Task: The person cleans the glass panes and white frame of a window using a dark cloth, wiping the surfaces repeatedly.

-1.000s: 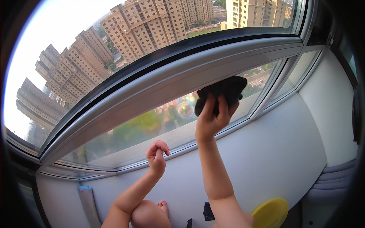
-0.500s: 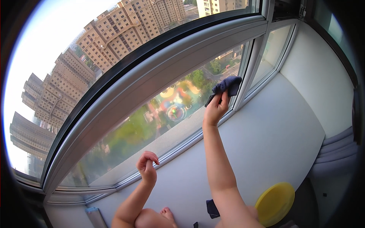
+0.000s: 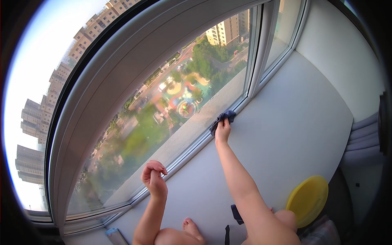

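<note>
My right hand grips a bunched dark blue cloth. The cloth lies against the lower rail of the window frame, where the frame meets the white sill. My left hand is lifted close to the lower frame farther left, its fingers curled in and nothing visible in them. Beyond both hands is the window pane, through which trees and a colourful playground show far below.
A yellow basin stands at the lower right. A dark folded piece of cloth and a narrow black strip lie near my bare foot. A blue and white object is at lower left, a grey curtain at right.
My right hand and the cloth have come down and left, from beside the upright frame to the lower rail. The view has shifted too. My left hand stays curled.
</note>
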Demonstrator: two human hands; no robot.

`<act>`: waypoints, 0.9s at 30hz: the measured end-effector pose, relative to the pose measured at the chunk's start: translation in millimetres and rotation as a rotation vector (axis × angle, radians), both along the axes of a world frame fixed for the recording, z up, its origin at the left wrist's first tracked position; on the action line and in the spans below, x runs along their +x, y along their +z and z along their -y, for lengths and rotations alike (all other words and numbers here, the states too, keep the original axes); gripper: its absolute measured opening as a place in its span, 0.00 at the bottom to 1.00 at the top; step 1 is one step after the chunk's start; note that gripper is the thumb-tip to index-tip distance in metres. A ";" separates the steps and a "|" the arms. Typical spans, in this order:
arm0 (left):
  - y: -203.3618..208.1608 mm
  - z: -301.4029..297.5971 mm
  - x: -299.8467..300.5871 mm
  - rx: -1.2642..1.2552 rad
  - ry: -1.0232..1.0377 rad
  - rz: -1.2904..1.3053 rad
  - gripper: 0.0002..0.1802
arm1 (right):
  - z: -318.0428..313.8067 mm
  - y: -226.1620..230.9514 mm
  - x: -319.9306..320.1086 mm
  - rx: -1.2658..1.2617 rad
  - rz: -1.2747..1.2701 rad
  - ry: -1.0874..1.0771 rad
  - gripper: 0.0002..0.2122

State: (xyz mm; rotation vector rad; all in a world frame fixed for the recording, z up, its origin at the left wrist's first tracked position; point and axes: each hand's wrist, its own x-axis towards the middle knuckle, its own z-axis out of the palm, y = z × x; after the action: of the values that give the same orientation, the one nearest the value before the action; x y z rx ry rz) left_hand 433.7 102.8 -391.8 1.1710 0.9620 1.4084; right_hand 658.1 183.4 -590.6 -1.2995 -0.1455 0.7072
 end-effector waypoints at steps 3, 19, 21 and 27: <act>2.5 -0.1 -23.3 -0.015 0.041 -0.064 0.10 | 5.7 74.2 -84.0 0.104 0.000 -0.016 0.15; 18.2 28.1 -51.1 -0.034 -0.095 -0.063 0.12 | 10.2 -4.9 -127.1 -0.128 -0.037 -0.087 0.17; 21.9 29.6 -61.8 0.026 -0.115 -0.071 0.12 | 18.5 23.0 -169.6 -0.119 0.140 -0.142 0.17; 33.0 26.5 -77.7 0.038 -0.052 0.008 0.11 | 71.1 96.1 -289.4 0.119 0.361 -0.004 0.13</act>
State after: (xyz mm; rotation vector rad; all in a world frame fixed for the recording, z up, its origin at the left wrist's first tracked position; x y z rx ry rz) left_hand 356.0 76.2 -358.8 1.2091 0.8963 1.3949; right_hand 368.7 112.3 -494.5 -1.3021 -0.4709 0.4480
